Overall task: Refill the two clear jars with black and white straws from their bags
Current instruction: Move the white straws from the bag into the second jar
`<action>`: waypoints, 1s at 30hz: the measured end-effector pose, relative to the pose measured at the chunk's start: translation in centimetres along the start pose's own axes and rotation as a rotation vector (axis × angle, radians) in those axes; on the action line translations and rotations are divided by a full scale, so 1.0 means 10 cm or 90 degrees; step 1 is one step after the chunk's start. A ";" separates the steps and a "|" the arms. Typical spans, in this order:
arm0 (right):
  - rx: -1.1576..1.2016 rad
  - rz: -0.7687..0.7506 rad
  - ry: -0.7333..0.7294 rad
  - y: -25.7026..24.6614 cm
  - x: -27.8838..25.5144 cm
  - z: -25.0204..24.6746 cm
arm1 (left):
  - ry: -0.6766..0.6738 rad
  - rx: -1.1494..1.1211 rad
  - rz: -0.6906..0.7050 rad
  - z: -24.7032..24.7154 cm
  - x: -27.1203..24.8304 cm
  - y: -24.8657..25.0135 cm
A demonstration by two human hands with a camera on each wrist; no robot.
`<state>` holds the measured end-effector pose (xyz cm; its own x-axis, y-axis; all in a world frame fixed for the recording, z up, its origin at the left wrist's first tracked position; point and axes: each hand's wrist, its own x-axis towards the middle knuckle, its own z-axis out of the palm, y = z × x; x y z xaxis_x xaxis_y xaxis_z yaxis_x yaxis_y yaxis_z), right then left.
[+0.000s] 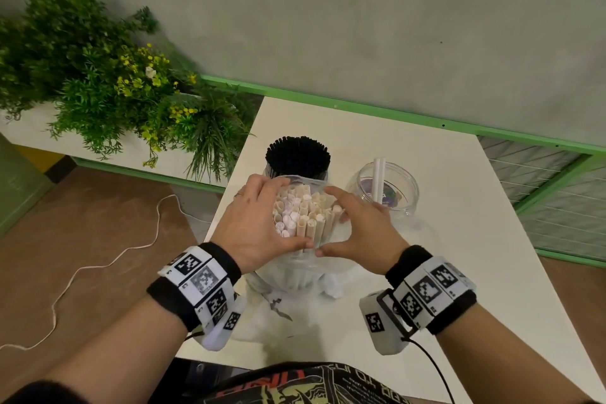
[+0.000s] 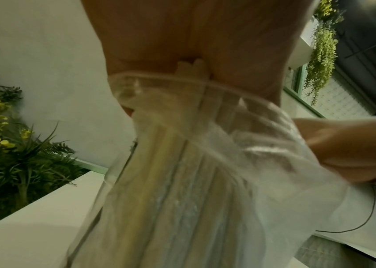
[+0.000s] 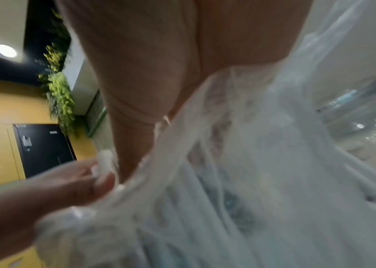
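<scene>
A clear plastic bag (image 1: 295, 275) of white and cream straws (image 1: 303, 210) stands upright on the white table (image 1: 459, 239). My left hand (image 1: 259, 216) curls round its open top from the left and my right hand (image 1: 360, 223) from the right, thumbs nearly meeting at the front. Behind it stands a jar packed with black straws (image 1: 296, 156). At the right, a clear jar (image 1: 383, 190) holds two white straws (image 1: 378, 174). The left wrist view shows my left palm (image 2: 194, 36) over the bag (image 2: 205, 163); the right wrist view shows my right hand (image 3: 148, 63) on the bag's plastic (image 3: 251, 181).
A planter of green and yellow plants (image 1: 114, 85) sits left of the table. A white cord (image 1: 98, 259) trails over the brown floor. A green rail (image 1: 393, 113) runs along the wall behind, with mesh panels (image 1: 557, 193) to the right.
</scene>
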<state>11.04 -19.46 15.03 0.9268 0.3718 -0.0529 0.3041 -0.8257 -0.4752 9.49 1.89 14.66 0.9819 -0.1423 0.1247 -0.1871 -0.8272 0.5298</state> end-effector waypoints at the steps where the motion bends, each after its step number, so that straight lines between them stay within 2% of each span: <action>1: 0.011 -0.004 0.011 0.01 0.00 0.05 | -0.006 -0.006 0.002 0.00 0.00 0.00; 4: 0.012 -0.005 0.032 0.02 0.03 0.18 | -0.037 -0.019 0.010 0.01 0.01 -0.01; 6: 0.005 -0.008 0.034 0.02 0.05 0.25 | -0.074 -0.079 -0.012 0.02 0.02 0.00; 10: -0.008 -0.011 0.029 0.02 0.02 0.33 | -0.092 -0.467 -0.174 0.03 0.04 -0.03; 12: -0.018 -0.014 0.031 0.02 -0.02 0.35 | -0.128 -0.518 -0.251 0.04 0.09 -0.11; 15: -0.029 -0.008 0.045 0.06 -0.08 0.39 | -0.186 -0.557 -0.320 -0.02 0.11 -0.18; 19: -0.013 0.014 0.058 0.10 -0.09 0.43 | -0.221 -0.507 -0.298 -0.12 -0.01 -0.37; 21: -0.014 0.014 0.058 0.09 -0.07 0.43 | -0.232 -0.558 -0.284 -0.12 -0.09 -0.43; 23: -0.022 0.012 0.059 0.09 -0.07 0.44 | -0.190 -0.640 -0.277 -0.08 -0.13 -0.44; 25: -0.039 0.019 0.058 0.10 -0.05 0.46 | -0.110 -0.567 -0.217 -0.05 -0.15 -0.45; 27: -0.060 0.033 0.058 0.12 -0.03 0.49 | -0.043 -0.351 -0.124 -0.01 -0.13 -0.51; 28: -0.070 0.040 0.058 0.12 -0.01 0.50 | -0.030 -0.218 -0.088 0.00 -0.13 -0.55; 30: -0.088 0.048 0.053 0.13 0.02 0.52 | -0.073 0.009 -0.047 0.02 -0.14 -0.62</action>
<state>10.44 -18.20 9.82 0.9613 0.2753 -0.0072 0.2558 -0.9024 -0.3467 9.26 7.09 11.09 0.9899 -0.1417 -0.0111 -0.1151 -0.8455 0.5214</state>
